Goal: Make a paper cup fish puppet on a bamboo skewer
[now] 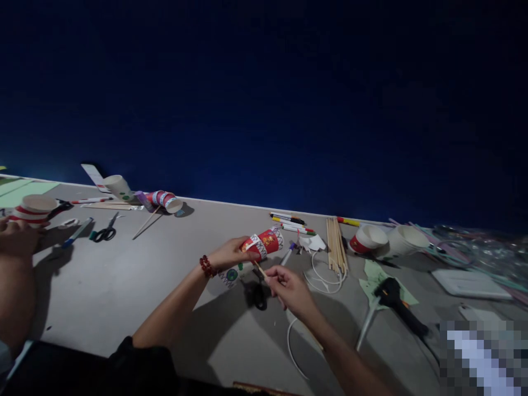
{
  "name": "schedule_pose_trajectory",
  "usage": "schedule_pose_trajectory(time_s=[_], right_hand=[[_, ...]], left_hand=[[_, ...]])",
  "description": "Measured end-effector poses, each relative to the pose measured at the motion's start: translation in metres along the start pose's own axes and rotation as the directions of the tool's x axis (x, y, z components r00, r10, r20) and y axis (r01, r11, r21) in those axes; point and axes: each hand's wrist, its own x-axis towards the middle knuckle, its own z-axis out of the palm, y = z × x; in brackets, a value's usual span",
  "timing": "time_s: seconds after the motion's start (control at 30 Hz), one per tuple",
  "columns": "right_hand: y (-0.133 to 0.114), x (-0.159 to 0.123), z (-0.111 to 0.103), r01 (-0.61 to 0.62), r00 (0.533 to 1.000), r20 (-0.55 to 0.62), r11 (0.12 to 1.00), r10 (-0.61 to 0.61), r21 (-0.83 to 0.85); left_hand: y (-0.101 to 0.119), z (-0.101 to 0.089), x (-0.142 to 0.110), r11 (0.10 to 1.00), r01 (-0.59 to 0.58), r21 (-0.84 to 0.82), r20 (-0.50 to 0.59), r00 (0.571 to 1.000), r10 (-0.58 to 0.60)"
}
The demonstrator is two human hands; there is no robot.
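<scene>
My left hand (231,254), with a red bead bracelet on the wrist, is closed around a red patterned paper cup (264,243) held on its side above the grey table (124,286). My right hand (289,287) pinches a thin wooden stick (259,270) whose tip points at the cup's lower edge. A second decorated cup (231,274) lies just below the left hand. Black scissors (259,295) lie on the table between my hands.
A bundle of wooden sticks (337,243), markers (291,223), two paper cups (385,240), a black glue gun (398,305) and a white cord (319,278) lie to the right. Another person's hand (16,236) holds a striped cup (33,210) at far left, near scissors (105,231).
</scene>
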Motion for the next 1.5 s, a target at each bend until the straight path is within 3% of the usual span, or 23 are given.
schedule_pose_trajectory(time_s=[0.07, 0.2, 0.37, 0.47, 0.6, 0.77, 0.87, 0.9, 0.93, 0.97, 1.03, 1.1, 1.17, 1.2, 1.23, 1.3, 1.33, 1.37, 1.4, 1.5], right_hand=[[-0.003, -0.002, 0.002, 0.088, 0.994, -0.048, 0.986, -0.095, -0.138], [-0.013, -0.010, 0.005, 0.203, 0.961, -0.067, 0.852, -0.267, -0.482], [-0.010, -0.012, 0.007, 0.234, 0.944, -0.061, 0.790, -0.324, -0.567], [-0.003, -0.012, 0.007, 0.249, 0.940, -0.103, 0.858, -0.326, -0.449], [0.007, -0.012, 0.009, 0.236, 0.944, -0.196, 0.958, -0.265, -0.160], [0.020, -0.003, 0.017, 0.206, 0.940, -0.318, 0.951, -0.127, 0.229], [0.021, 0.004, 0.017, 0.238, 0.915, -0.389, 0.922, -0.107, 0.306], [0.021, 0.006, 0.017, 0.247, 0.907, -0.407, 0.917, -0.106, 0.313], [0.022, 0.007, 0.016, 0.255, 0.900, -0.423, 0.914, -0.105, 0.316], [0.022, 0.009, 0.015, 0.262, 0.892, -0.441, 0.912, -0.103, 0.317], [0.023, 0.011, 0.014, 0.273, 0.874, -0.476, 0.909, -0.098, 0.314], [0.024, 0.013, 0.013, 0.282, 0.856, -0.509, 0.908, -0.093, 0.309], [0.026, 0.014, 0.014, 0.289, 0.841, -0.533, 0.908, -0.090, 0.303], [0.026, 0.015, 0.016, 0.292, 0.837, -0.540, 0.908, -0.090, 0.302], [0.027, 0.015, 0.017, 0.294, 0.833, -0.546, 0.907, -0.089, 0.302], [0.028, 0.015, 0.020, 0.302, 0.826, -0.557, 0.902, -0.085, 0.309], [0.028, 0.014, 0.022, 0.305, 0.824, -0.561, 0.898, -0.082, 0.316], [0.028, 0.014, 0.025, 0.308, 0.823, -0.563, 0.894, -0.078, 0.326], [0.028, 0.013, 0.027, 0.309, 0.824, -0.561, 0.889, -0.073, 0.337], [0.026, 0.010, 0.031, 0.297, 0.841, -0.539, 0.869, -0.043, 0.395]], left_hand=[[-0.002, 0.000, 0.001, 1.000, 0.022, 0.000, -0.009, 1.000, -0.022], [-0.005, -0.001, 0.002, 0.997, 0.064, -0.053, 0.004, 0.998, -0.064], [-0.004, 0.000, 0.003, 0.989, 0.083, -0.120, 0.026, 0.996, -0.080], [-0.003, -0.002, 0.004, 0.983, 0.074, -0.167, 0.034, 0.997, -0.069], [-0.004, -0.014, 0.004, 0.973, -0.001, -0.232, -0.003, 1.000, 0.000], [-0.007, -0.034, 0.003, 0.946, -0.094, -0.311, 0.050, 0.992, 0.115], [-0.006, -0.036, 0.007, 0.898, -0.144, -0.416, -0.143, 0.985, 0.092], [-0.006, -0.036, 0.009, 0.883, -0.187, -0.430, -0.272, 0.960, 0.071], [-0.005, -0.035, 0.010, 0.872, -0.248, -0.421, -0.420, 0.906, 0.055], [-0.004, -0.034, 0.011, 0.866, -0.319, -0.386, -0.563, 0.825, 0.052], [-0.002, -0.030, 0.008, 0.853, -0.454, -0.255, -0.778, 0.621, 0.098], [0.001, -0.022, -0.003, 0.840, -0.530, -0.116, -0.857, 0.480, 0.184], [0.003, -0.008, -0.020, 0.838, -0.541, 0.068, -0.856, 0.400, 0.327], [0.003, 0.003, -0.030, 0.845, -0.515, 0.146, -0.813, 0.424, 0.399], [0.002, 0.016, -0.038, 0.861, -0.481, 0.167, -0.743, 0.512, 0.430], [-0.003, 0.045, -0.051, 0.934, -0.330, 0.134, -0.513, 0.783, 0.351], [-0.006, 0.059, -0.055, 0.964, -0.242, 0.108, -0.394, 0.880, 0.265], [-0.009, 0.073, -0.056, 0.982, -0.165, 0.088, -0.292, 0.939, 0.183], [-0.013, 0.086, -0.055, 0.991, -0.116, 0.067, -0.216, 0.968, 0.127], [-0.023, 0.110, -0.048, 0.997, -0.076, -0.023, -0.134, 0.988, 0.072]])
